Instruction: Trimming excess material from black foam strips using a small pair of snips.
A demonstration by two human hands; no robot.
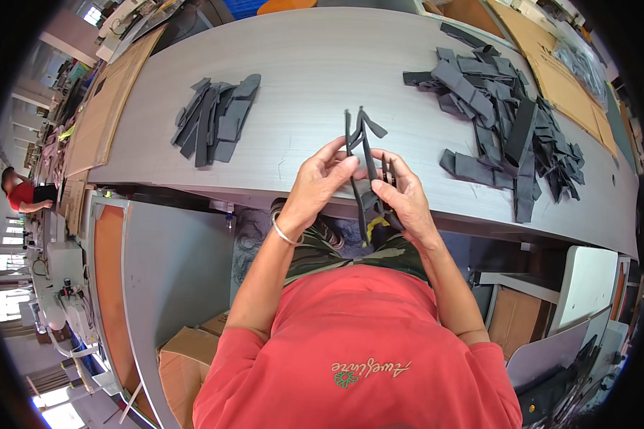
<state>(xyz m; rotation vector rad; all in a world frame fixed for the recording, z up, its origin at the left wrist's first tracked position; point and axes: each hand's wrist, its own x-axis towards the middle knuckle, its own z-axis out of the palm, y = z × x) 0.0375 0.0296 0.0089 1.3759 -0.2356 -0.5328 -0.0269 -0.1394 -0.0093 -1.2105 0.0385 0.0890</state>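
Observation:
My left hand (320,182) and my right hand (402,196) meet above the front edge of a long grey table (315,71). Together they pinch a few narrow dark grey fabric strips (363,136), whose ends stick up above my fingers and hang down below them. My right hand also seems to hold a small dark tool with a yellow part (374,223), mostly hidden by the fingers. A thin bracelet circles my left wrist.
A small stack of dark grey strips (217,118) lies on the table's left part. A big loose heap of the same strips (511,125) covers the right part. Cardboard sheets (111,100) lie at the left end and the far right. Another person in red (23,194) stands far left. Boxes sit below the table.

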